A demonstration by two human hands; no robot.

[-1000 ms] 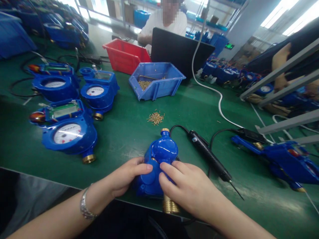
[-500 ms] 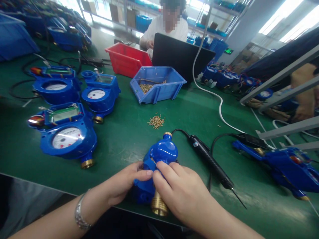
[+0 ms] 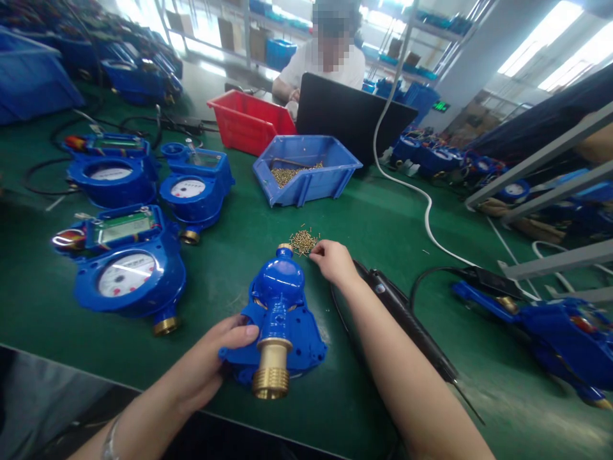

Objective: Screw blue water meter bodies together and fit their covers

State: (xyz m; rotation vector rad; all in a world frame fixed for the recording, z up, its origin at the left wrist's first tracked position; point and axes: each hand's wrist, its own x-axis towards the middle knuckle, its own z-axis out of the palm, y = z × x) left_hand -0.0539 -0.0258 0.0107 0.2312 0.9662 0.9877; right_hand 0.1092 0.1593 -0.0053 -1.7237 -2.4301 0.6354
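In the head view a blue water meter (image 3: 278,281) lies face down at the table's front edge, its threaded brass end pointing at me. My left hand (image 3: 225,351) grips its left side, thumb on top of the blue casing. Beyond the meter is a small pile of brass screws (image 3: 302,241) on the green table. My right hand (image 3: 335,260) touches the pile's right edge with fingertips pinched together; whether a screw is between them is too small to see. A black electric screwdriver (image 3: 412,326) lies under and beside my right forearm.
Several blue water meters (image 3: 127,275) stand at the left, another (image 3: 565,338) at the right. A blue bin (image 3: 330,176) of screws and a red bin (image 3: 249,124) are farther back. A white cable (image 3: 428,217) crosses the right side. A person (image 3: 306,70) sits behind a black panel (image 3: 349,115).
My right hand has left the meter and reached forward to the screw pile. The meter has turned and shifted left in my left hand, its brass end now facing me.
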